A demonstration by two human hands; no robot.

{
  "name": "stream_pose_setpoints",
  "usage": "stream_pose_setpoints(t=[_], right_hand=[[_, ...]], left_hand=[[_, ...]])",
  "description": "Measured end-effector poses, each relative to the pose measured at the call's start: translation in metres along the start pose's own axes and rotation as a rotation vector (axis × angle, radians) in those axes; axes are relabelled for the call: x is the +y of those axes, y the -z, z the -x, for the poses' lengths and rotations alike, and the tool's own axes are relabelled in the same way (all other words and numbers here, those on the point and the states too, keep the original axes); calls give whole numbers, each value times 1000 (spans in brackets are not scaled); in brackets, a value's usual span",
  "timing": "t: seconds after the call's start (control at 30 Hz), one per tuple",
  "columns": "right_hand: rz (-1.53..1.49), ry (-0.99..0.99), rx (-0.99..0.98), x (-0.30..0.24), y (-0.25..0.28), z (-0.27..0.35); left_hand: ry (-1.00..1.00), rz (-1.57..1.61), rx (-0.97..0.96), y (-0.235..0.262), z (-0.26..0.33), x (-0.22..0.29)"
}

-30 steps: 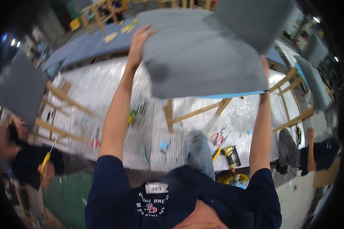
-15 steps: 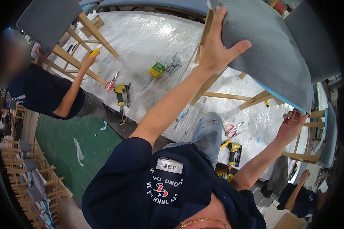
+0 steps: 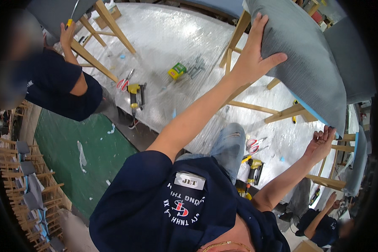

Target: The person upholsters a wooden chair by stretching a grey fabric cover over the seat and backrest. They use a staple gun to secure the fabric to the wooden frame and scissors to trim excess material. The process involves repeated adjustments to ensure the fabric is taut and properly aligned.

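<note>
A wooden-framed chair [image 3: 277, 116] with grey fabric [image 3: 303, 54] over its seat stands before me, tilted, at the upper right. Along the fabric's lower edge shows a strip of light blue lining [image 3: 313, 110]. My left hand [image 3: 258, 56] lies against the near side of the covered seat, its fingers stretched and the thumb spread over the grey cloth. At the right-hand lower corner, my right hand [image 3: 321, 143] has its fingertips pinched on the fabric's edge.
On the plastic-covered table [image 3: 164, 38] lie a yellow-green box [image 3: 177, 71], loose staples [image 3: 196, 67], red-handled scissors [image 3: 125, 80], a staple gun [image 3: 135, 95], a second pair of scissors [image 3: 254, 145] and another staple gun [image 3: 253, 170]. A co-worker [image 3: 63, 80] works at the left, another [image 3: 321, 222] lower right.
The whole view has shifted slightly. Both my hands keep their places on the chair's fabric. The co-worker at left has leaned in and raised the yellow-handled tool.
</note>
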State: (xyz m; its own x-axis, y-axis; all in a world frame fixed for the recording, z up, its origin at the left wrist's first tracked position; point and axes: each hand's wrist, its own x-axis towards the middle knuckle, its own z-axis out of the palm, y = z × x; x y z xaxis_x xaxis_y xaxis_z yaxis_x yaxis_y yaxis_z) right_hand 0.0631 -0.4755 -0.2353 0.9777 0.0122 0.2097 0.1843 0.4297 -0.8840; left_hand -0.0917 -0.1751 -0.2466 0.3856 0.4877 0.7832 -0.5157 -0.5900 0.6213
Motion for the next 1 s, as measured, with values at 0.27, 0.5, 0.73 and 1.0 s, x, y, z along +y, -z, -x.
stream_pose_setpoints(t=[0.27, 0.5, 0.73, 1.0], right_hand=[[50, 81, -68, -14, -2, 27], [32, -43, -202, -7, -19, 34], [-72, -118, -194, 8, -20, 24], [-516, -265, -134, 13, 2, -8]], left_hand=[[0, -96, 17, -1, 4, -6], [-28, -117, 47, -4, 3, -10], [-28, -105, 50, -2, 4, -6], [26, -26, 62, -4, 4, -3]])
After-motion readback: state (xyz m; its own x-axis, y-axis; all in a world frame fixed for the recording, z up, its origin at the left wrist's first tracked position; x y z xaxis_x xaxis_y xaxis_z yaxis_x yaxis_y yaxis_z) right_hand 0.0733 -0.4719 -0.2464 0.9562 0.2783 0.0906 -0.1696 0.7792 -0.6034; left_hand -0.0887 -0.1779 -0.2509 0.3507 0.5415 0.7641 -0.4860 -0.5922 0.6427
